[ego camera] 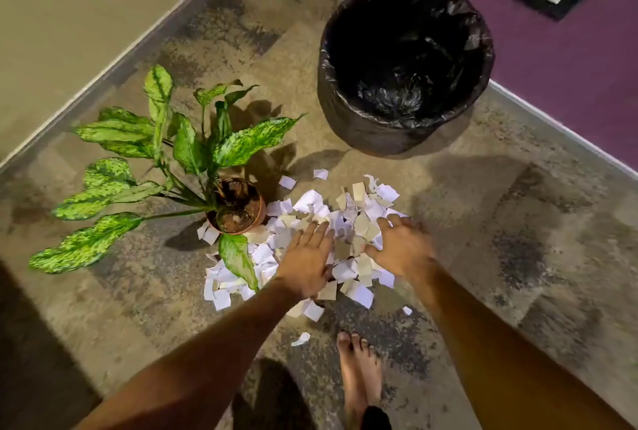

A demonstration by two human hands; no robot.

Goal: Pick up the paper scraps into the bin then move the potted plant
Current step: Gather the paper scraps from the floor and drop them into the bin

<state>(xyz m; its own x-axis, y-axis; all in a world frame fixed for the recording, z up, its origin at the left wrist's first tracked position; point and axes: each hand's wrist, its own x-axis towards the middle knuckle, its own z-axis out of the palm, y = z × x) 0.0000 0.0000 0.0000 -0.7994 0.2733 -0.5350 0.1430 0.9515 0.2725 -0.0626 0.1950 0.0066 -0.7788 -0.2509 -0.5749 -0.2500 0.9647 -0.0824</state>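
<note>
Both hands (305, 262) (402, 246) splayed wide, seemingly touching paper scraps (348, 222) between them.

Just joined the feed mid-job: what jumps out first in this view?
A heap of white and beige paper scraps on the floor at centre, with the left hand and right hand spread over it, fingers open. To its left stands a potted plant with big speckled green leaves, scraps against the pot. Beyond the heap, by the purple wall, is a bin lined with a black bag.
</note>
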